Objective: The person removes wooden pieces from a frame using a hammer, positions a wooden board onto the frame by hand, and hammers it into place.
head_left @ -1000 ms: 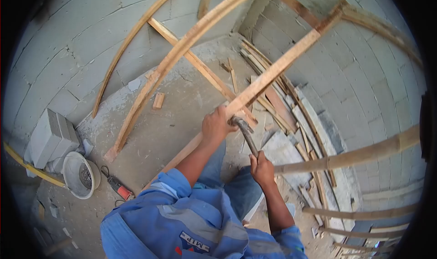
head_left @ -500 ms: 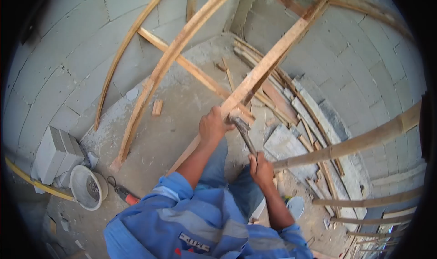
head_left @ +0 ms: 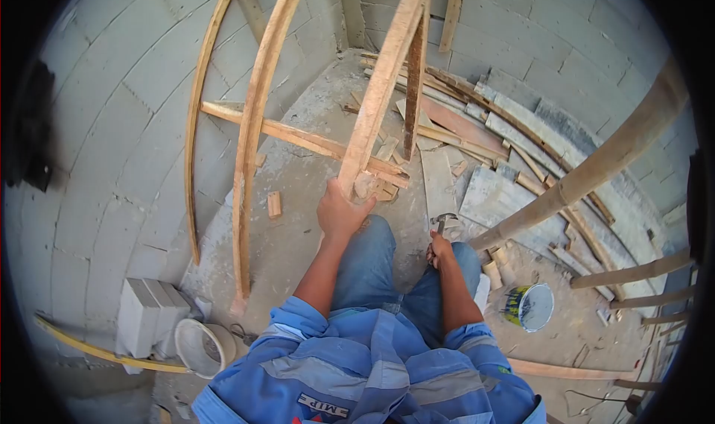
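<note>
My left hand (head_left: 341, 209) is wrapped around an upright wooden beam (head_left: 381, 89), just below where a crosspiece (head_left: 298, 138) meets it. In my right hand (head_left: 441, 249), over my right thigh, is a hammer (head_left: 445, 218); its metal head points up and stands apart from the wood. Short wood ends (head_left: 381, 188) show at the joint beside my left hand. Two curved timbers, the nearer one (head_left: 249, 148) joined by the crosspiece, stand to the left of the beam. The beam's lower part is hidden behind my left forearm.
Planks (head_left: 477, 126) and slabs lie along the right wall. Bamboo poles (head_left: 566, 189) slant in from the right. A paint bucket (head_left: 538, 308) stands right of my leg; a white bucket (head_left: 202, 347) and pale blocks (head_left: 145, 316) are at left. A loose wood block (head_left: 275, 204) lies on the floor.
My right hand has drawn the hammer down and right, away from the joint. My left hand keeps its hold on the beam. The view has turned, so the frame looks more upright.
</note>
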`<state>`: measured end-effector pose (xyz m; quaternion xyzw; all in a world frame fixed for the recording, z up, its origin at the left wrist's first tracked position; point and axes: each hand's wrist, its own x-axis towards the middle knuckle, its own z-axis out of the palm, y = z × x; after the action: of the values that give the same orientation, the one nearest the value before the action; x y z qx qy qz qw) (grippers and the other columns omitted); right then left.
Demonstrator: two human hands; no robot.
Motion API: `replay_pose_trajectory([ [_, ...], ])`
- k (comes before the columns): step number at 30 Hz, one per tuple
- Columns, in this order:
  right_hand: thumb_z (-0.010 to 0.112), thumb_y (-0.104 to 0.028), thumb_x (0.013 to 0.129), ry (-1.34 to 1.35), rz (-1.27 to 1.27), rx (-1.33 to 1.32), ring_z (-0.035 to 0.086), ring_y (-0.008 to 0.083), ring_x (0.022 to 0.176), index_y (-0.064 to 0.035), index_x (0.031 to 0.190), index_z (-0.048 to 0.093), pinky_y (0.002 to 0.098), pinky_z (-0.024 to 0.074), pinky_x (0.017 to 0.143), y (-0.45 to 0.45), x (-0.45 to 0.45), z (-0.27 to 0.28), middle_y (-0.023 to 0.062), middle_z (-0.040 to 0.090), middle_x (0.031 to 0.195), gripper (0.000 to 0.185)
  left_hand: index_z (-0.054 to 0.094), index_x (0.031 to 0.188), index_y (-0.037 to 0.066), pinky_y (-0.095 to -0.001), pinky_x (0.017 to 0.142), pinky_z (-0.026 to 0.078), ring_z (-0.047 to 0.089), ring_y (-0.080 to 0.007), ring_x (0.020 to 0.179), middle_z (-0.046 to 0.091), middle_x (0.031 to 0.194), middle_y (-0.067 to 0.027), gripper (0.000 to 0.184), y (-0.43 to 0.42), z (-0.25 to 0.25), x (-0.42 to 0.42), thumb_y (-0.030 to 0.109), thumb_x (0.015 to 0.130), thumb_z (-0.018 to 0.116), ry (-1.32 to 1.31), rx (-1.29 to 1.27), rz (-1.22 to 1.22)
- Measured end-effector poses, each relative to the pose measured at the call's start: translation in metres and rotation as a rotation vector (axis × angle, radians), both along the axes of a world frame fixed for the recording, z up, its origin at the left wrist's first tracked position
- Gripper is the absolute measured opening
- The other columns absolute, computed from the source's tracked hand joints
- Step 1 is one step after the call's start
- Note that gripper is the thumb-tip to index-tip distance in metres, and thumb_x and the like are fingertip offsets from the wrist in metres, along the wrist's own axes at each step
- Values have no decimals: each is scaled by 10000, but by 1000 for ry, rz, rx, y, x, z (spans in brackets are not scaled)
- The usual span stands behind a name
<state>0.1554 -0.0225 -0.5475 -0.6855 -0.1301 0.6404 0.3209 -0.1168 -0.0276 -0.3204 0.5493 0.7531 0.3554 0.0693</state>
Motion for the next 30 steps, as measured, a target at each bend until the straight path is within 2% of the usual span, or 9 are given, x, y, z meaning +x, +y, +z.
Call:
replay_pose_trajectory([
  [3,608,-419,992,-33,-6,-7,468,246,421,15,977,611,409,356,377,3,-15,-14,99,507,607,435,497,1074,25,-501,751,525,676,-426,885,681,957,-232,731,0,2,4,454,641,899,19,-37,24],
  [4,622,-446,976,-143,235,-74,625,298,645,9,1194,611,437,511,553,8,-16,-17,191,613,830,504,500,1074,24,-499,751,524,675,-426,886,682,956,-233,731,1,1,6,456,640,900,21,-40,35],
  [7,648,-471,952,-1180,348,220,631,356,1078,-31,1411,503,467,522,902,-11,-63,-17,272,580,1196,652,514,1061,21,-486,751,523,676,-415,888,686,951,-226,715,1,-2,8,442,637,907,12,-10,34],
  [9,679,-506,920,-827,446,425,433,368,1375,-58,1519,387,474,387,1104,-2,-55,38,277,430,1437,802,520,1044,23,-480,754,522,676,-407,887,687,950,-218,694,4,-8,7,427,638,912,37,37,31],
  [11,690,-536,904,-337,201,763,436,351,1368,-75,1515,398,460,418,1080,23,-61,47,240,435,1447,820,525,1038,24,-475,757,522,676,-400,884,686,948,-211,681,3,-10,8,413,637,915,58,47,26],
  [13,684,-548,906,-156,195,855,457,326,1355,-97,1519,414,436,414,1091,35,-61,123,219,445,1461,808,530,1042,23,-472,760,522,675,-397,880,684,944,-205,677,3,-8,11,399,634,918,67,41,28],
  [19,679,-516,916,-92,382,924,509,322,1325,-61,1471,494,411,439,1068,92,-85,146,222,490,1463,742,538,1062,17,-470,773,520,671,-396,877,675,938,-202,676,3,-4,14,380,633,915,15,88,12],
  [25,671,-499,915,-211,438,877,623,364,1201,56,1339,575,408,461,1034,89,-100,184,277,649,1258,705,538,1064,13,-469,782,516,664,-396,885,671,940,-203,671,5,-1,16,369,636,913,24,76,13],
  [30,644,-499,931,-308,416,834,620,400,1191,53,1316,588,428,473,1016,82,-105,206,299,636,1258,675,530,1048,5,-464,788,512,660,-388,886,662,940,-204,665,7,-2,14,366,640,911,37,68,4],
])
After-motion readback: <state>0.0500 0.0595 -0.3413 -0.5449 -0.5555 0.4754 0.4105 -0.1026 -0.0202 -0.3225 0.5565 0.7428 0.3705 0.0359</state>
